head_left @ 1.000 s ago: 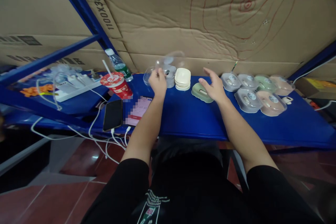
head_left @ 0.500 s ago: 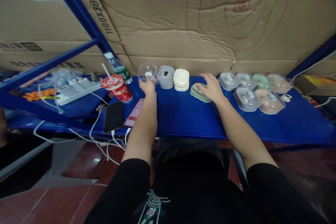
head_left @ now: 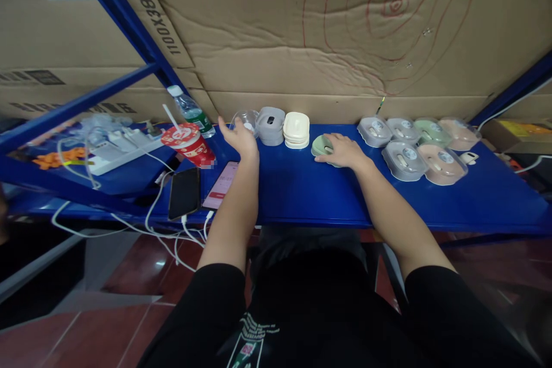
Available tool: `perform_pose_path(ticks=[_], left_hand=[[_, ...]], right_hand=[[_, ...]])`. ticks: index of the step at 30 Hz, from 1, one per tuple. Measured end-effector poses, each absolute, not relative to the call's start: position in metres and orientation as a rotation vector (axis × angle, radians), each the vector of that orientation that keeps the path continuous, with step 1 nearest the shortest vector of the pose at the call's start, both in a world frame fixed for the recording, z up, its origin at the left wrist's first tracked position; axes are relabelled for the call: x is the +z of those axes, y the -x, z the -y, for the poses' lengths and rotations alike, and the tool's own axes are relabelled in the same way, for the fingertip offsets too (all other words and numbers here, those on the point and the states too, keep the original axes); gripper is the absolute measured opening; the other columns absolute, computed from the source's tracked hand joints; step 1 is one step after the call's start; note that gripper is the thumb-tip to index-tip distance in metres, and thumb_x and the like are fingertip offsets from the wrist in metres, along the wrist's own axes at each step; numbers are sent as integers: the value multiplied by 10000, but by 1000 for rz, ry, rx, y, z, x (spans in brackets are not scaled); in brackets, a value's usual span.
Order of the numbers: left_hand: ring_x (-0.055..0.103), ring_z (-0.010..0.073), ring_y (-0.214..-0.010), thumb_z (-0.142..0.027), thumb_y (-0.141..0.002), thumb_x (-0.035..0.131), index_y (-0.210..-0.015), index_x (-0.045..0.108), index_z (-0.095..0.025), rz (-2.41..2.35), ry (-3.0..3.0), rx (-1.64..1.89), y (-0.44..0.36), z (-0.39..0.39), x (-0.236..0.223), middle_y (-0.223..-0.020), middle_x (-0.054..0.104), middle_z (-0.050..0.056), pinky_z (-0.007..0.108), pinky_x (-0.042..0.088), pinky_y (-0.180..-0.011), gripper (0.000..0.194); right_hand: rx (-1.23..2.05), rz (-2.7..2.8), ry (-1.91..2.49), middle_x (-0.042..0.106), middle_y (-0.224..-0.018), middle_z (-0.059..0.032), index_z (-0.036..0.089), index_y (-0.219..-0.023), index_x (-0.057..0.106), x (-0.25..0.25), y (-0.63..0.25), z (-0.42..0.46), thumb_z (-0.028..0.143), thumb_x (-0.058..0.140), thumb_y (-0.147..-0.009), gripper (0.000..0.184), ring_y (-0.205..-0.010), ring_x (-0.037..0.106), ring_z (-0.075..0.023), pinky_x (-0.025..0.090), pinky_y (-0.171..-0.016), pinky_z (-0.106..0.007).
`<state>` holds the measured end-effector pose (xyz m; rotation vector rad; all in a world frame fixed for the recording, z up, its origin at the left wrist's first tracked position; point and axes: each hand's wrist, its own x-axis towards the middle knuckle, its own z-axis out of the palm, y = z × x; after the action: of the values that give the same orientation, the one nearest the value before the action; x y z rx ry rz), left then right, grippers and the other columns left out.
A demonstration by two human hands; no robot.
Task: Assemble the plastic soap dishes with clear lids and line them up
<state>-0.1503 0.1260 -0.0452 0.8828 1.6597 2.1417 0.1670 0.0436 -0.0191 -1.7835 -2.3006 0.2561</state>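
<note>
My left hand point(head_left: 241, 141) has its fingers spread, right at a clear plastic lid point(head_left: 249, 117) with a round white sticker; the fingers hide part of the lid, so I cannot tell if they touch it. Beside the lid stands a stack of grey containers point(head_left: 271, 131), the top one with a dark slot. To its right is a stack of cream-coloured containers point(head_left: 296, 125). My right hand point(head_left: 344, 151) lies over a light green container point(head_left: 319, 145), thumb at its front and fingers across the top, covering much of it.
Several lidded containers point(head_left: 404, 161) in grey, green and pink sit at the right, near a small white piece point(head_left: 469, 157). On the left are a red cup point(head_left: 188, 144) with a straw, a water bottle point(head_left: 192, 110), two phones point(head_left: 184, 192) and charging cables. Cardboard point(head_left: 259, 29) backs the blue table point(head_left: 310, 195).
My left hand carried the clear lid left from over the grey stack, set it down and spread its fingers. My right hand lowered from above onto the green container and closed over it.
</note>
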Motion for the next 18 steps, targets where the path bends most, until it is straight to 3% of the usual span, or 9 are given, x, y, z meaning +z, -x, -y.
perform_pose_path(ticks=[5, 8, 12, 15, 18], left_hand=[[567, 132, -549, -527, -1134, 485, -1518, 525, -192, -1517, -1416, 2117, 117, -106, -48, -655, 511, -80, 289, 521, -661, 511], [595, 143, -596, -540, -1088, 576, -1310, 686, -196, -1502, -1851, 1901, 97, -90, -53, -626, 525, -70, 300, 517, -701, 424], [664, 164, -675, -489, -1009, 701, -1034, 778, -206, -1427, -2224, 1454, 77, -73, -57, -677, 670, -18, 298, 503, -710, 294], [699, 172, -749, -493, -949, 795, -1043, 789, -211, -1240, -2387, 1238, 63, -63, -56, -824, 760, 13, 294, 514, -726, 297], [715, 176, -829, -485, -928, 838, -1064, 782, -209, -998, -2551, 1158, 49, -55, -56, -1004, 781, 53, 303, 541, -772, 313]], right_hand=[[227, 2301, 1823, 486, -1721, -207, 203, -1688, 474, -22, -167, -47, 589, 877, -786, 1061, -1500, 528, -502, 481, -1193, -648], [285, 2243, 1770, 543, -1674, -213, 180, -1673, 496, -20, -168, -48, 598, 875, -775, 1060, -1490, 542, -496, 476, -1205, -649], [398, 1977, 1610, 583, -1637, -210, 173, -1617, 547, -20, -167, -53, 638, 880, -748, 1040, -1513, 537, -463, 422, -1264, -640], [512, 1664, 1407, 594, -1626, -186, 202, -1600, 536, -28, -160, -59, 719, 808, -791, 998, -1520, 547, -400, 414, -1283, -593], [649, 1385, 1211, 620, -1585, -157, 257, -1606, 495, -40, -149, -66, 843, 669, -848, 974, -1466, 601, -351, 491, -1221, -561]])
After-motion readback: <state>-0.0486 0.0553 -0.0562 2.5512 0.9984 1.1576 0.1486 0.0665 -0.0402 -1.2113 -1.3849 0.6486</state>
